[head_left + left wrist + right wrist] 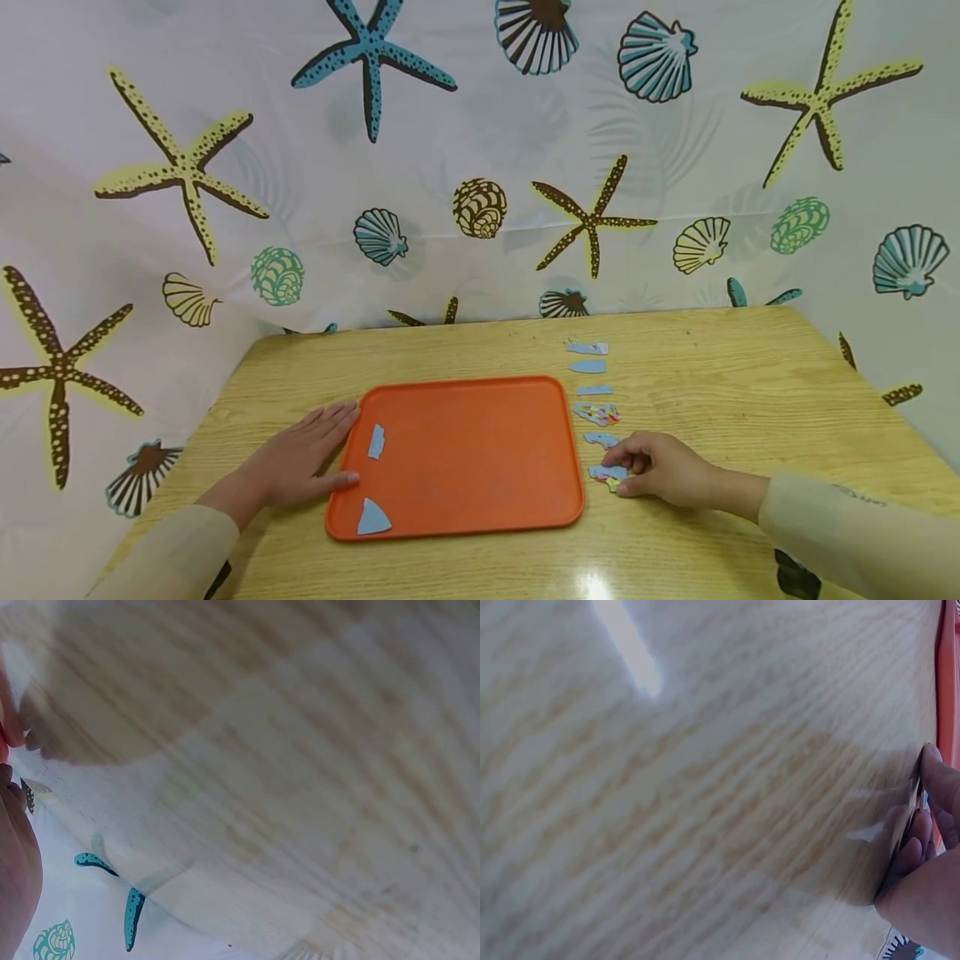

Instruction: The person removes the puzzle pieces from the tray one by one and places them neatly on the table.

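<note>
An orange tray [465,458] lies on the wooden table. My left hand [303,458] rests at its left rim, fingers spread and fairly straight. Inside the tray are a small pale blue paper piece [377,442] and a wedge-shaped blue piece [373,517]. My right hand [663,471], right of the tray, pinches a torn blue paper piece with a multicoloured edge [606,473] between thumb and curled fingers. In the right wrist view the thumb [941,776] and fingertips sit low at the tabletop, and the piece is mostly hidden.
Above the right hand, a column of paper scraps runs up the table: a blue scrap [600,438], a multicoloured scrap [597,413], a thin blue strip [595,390] and two more blue scraps [587,367]. A patterned cloth [465,275] hangs behind the table.
</note>
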Demonstrator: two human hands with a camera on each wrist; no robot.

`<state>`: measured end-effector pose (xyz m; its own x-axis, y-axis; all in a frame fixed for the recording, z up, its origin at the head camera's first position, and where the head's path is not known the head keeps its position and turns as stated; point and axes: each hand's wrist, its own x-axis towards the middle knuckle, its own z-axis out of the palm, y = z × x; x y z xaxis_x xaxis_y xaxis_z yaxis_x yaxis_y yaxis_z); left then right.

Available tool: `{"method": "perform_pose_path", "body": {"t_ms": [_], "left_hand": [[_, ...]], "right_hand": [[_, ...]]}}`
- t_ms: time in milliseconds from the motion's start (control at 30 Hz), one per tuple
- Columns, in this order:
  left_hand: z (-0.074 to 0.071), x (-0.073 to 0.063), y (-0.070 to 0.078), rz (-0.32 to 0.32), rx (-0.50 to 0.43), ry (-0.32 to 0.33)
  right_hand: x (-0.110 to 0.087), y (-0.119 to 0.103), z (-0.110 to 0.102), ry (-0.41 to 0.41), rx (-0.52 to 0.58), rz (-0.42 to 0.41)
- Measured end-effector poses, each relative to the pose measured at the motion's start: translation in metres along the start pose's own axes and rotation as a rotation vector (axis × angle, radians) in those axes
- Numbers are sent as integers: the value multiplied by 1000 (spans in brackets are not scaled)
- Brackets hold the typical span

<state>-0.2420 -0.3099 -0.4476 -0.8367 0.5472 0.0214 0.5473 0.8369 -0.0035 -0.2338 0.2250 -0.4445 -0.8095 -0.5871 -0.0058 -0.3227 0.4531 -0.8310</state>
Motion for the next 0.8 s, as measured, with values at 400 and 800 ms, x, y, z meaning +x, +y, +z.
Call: {"method": "perform_pose_path", "body": {"t_ms": [400, 800], "left_hand": [[0, 0, 0, 15, 14, 15], [-3, 0, 2, -4, 3, -9]], "right_hand": [[1, 2, -1, 13, 3, 3], [2, 2, -3, 22, 35, 30]]}}
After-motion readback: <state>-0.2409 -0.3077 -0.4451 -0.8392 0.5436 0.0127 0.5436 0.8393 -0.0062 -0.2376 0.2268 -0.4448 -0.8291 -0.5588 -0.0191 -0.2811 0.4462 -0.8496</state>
